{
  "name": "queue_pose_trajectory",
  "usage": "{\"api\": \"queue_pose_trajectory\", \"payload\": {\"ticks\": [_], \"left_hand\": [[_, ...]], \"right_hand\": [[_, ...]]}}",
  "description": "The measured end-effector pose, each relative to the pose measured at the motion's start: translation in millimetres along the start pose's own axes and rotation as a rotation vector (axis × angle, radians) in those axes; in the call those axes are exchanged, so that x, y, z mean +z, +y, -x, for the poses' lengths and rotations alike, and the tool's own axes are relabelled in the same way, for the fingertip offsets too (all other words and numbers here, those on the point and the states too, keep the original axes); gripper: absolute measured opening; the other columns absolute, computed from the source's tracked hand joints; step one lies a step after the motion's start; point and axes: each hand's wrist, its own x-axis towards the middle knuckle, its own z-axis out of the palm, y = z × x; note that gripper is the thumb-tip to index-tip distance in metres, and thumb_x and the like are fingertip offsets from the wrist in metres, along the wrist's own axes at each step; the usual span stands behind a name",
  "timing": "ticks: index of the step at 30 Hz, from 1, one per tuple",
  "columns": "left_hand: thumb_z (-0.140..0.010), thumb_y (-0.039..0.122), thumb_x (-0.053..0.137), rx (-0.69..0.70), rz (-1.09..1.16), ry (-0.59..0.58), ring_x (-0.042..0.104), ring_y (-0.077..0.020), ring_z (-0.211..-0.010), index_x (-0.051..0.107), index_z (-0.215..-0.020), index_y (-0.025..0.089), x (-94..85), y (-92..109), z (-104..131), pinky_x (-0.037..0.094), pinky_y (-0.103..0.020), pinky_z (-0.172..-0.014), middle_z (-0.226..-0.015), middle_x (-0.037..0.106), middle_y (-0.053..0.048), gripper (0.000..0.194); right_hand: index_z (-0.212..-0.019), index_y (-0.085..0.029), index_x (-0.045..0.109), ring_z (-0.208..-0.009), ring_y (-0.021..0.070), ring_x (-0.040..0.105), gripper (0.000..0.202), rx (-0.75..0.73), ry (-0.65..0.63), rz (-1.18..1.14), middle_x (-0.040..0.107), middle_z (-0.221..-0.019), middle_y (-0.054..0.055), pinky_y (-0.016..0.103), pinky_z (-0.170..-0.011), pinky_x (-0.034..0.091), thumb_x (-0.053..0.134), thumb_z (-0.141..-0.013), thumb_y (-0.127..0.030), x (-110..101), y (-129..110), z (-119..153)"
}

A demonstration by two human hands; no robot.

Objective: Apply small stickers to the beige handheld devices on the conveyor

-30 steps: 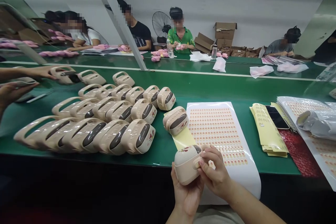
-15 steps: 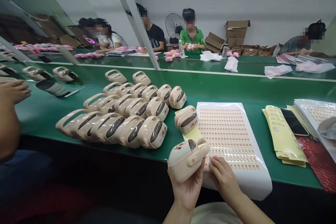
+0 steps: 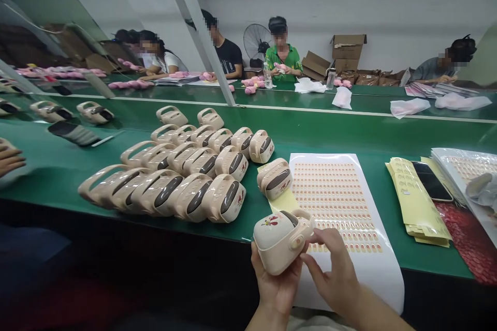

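We have a cream case (image 3: 272, 258) in front of us at the table's near edge, tilted, its printed face up and its handle (image 3: 305, 215) towards our right. Our left hand (image 3: 277, 287) cups it from below, fingers curled around its base. Our right hand (image 3: 334, 264) is beside the handle's round hub (image 3: 297, 242), thumb and index parted with a clear gap between them; we cannot tell whether the fingertips touch the case or carry a sticker.

Just beyond, a second case (image 3: 275, 182) sits on yellow paper (image 3: 285, 201). Beside it lies a white sheet (image 3: 363, 282) of small stickers (image 3: 330, 186), its lower end hanging over the near edge. Left of these, rows of cases (image 3: 223, 200) stand between the near edge and the far edge. On our right are yellow strips (image 3: 419, 201), a phone (image 3: 433, 182) and something red (image 3: 458, 232), which reaches the near edge. Across the far edge, a co-worker in green (image 3: 285, 59) holds something pink (image 3: 281, 67).
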Motion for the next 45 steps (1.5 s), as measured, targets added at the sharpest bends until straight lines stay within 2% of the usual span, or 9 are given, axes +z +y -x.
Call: {"api": "queue_pose_trajectory", "payload": {"ticks": [5, 10, 17, 20, 23, 26, 34, 40, 45], "left_hand": [[-0.083, 0.044, 0.047, 0.064, 0.014, 0.142, 0.061, -0.0244, -0.100, 0.059, -0.113, 0.032, 1.9, -4, 0, 0.048, -0.036, -0.087, -0.106, 0.069, -0.003, 0.034], [-0.074, 0.047, 0.057, 0.239, -0.109, 0.262, 0.065, -0.0218, -0.090, 0.059, -0.110, 0.039, -0.9, -7, -2, 0.053, -0.034, -0.078, -0.102, 0.070, 0.003, 0.037], [-0.058, 0.050, 0.069, 0.275, -0.295, 0.328, 0.068, -0.0201, -0.078, 0.057, -0.111, 0.042, -22.3, -4, 5, 0.054, -0.025, -0.061, -0.097, 0.072, 0.007, 0.055], [-0.054, 0.047, 0.073, 0.260, -0.297, 0.309, 0.068, -0.0191, -0.069, 0.061, -0.104, 0.043, -30.8, 1, 10, 0.054, -0.025, -0.053, -0.091, 0.073, 0.007, 0.052], [-0.056, 0.042, 0.073, 0.209, -0.309, 0.291, 0.068, -0.0219, -0.080, 0.064, -0.097, 0.042, -32.0, 3, 12, 0.055, -0.029, -0.061, -0.089, 0.073, 0.007, 0.043], [-0.059, 0.047, 0.069, 0.265, -0.337, 0.311, 0.066, -0.0234, -0.087, 0.064, -0.098, 0.040, -27.4, 2, 10, 0.056, -0.032, -0.068, -0.089, 0.073, 0.006, 0.041], [-0.061, 0.052, 0.065, 0.289, -0.333, 0.352, 0.067, -0.0221, -0.083, 0.062, -0.104, 0.039, -12.2, -1, 5, 0.056, -0.028, -0.062, -0.098, 0.072, 0.006, 0.045], [-0.066, 0.058, 0.057, 0.218, -0.315, 0.320, 0.064, -0.0236, -0.095, 0.060, -0.107, 0.040, -24.4, 2, 11, 0.055, -0.030, -0.069, -0.100, 0.071, 0.006, 0.045], [-0.065, 0.056, 0.059, 0.248, -0.302, 0.287, 0.059, -0.0236, -0.103, 0.057, -0.112, 0.041, -26.1, 5, 8, 0.054, -0.028, -0.073, -0.103, 0.070, 0.007, 0.050]], "right_hand": [[-0.123, -0.024, 0.037, -0.070, 0.0165, 0.059, 0.042, 0.161, 0.124, 0.030, 0.061, -0.081, 0.004, 0.029, -0.058, 0.053, 0.050, -0.084, -0.015, 16, -5, -1], [-0.114, -0.024, 0.042, -0.068, 0.0153, 0.062, 0.035, 0.316, 0.151, -0.081, 0.064, -0.078, 0.003, 0.027, -0.057, 0.055, 0.053, -0.081, -0.016, 16, -4, 4], [-0.104, -0.021, 0.049, -0.076, 0.0176, 0.065, 0.029, 0.554, 0.243, -0.298, 0.067, -0.081, 0.005, 0.029, -0.062, 0.056, 0.061, -0.077, -0.023, 17, -6, 5], [-0.101, -0.020, 0.051, -0.075, 0.0180, 0.065, 0.029, 0.621, 0.246, -0.385, 0.067, -0.080, 0.005, 0.030, -0.064, 0.056, 0.062, -0.076, -0.026, 18, -5, 4], [-0.100, -0.021, 0.052, -0.073, 0.0171, 0.064, 0.029, 0.656, 0.225, -0.446, 0.066, -0.078, 0.004, 0.030, -0.065, 0.055, 0.064, -0.074, -0.027, 17, -3, 2], [-0.097, -0.021, 0.052, -0.071, 0.0162, 0.062, 0.031, 0.672, 0.183, -0.489, 0.064, -0.076, 0.002, 0.030, -0.066, 0.054, 0.067, -0.070, -0.027, 14, -1, -1], [-0.094, -0.022, 0.048, -0.067, 0.0133, 0.055, 0.036, 0.676, 0.062, -0.628, 0.056, -0.073, -0.001, 0.028, -0.064, 0.049, 0.069, -0.065, -0.024, 7, 2, -9], [-0.093, -0.023, 0.046, -0.066, 0.0134, 0.053, 0.037, 0.672, 0.036, -0.662, 0.054, -0.074, -0.001, 0.029, -0.063, 0.048, 0.069, -0.065, -0.026, 7, 3, -10], [-0.094, -0.024, 0.045, -0.060, 0.0121, 0.050, 0.036, 0.674, 0.049, -0.671, 0.050, -0.066, -0.004, 0.027, -0.059, 0.047, 0.068, -0.067, -0.029, 9, 2, -7]]}}
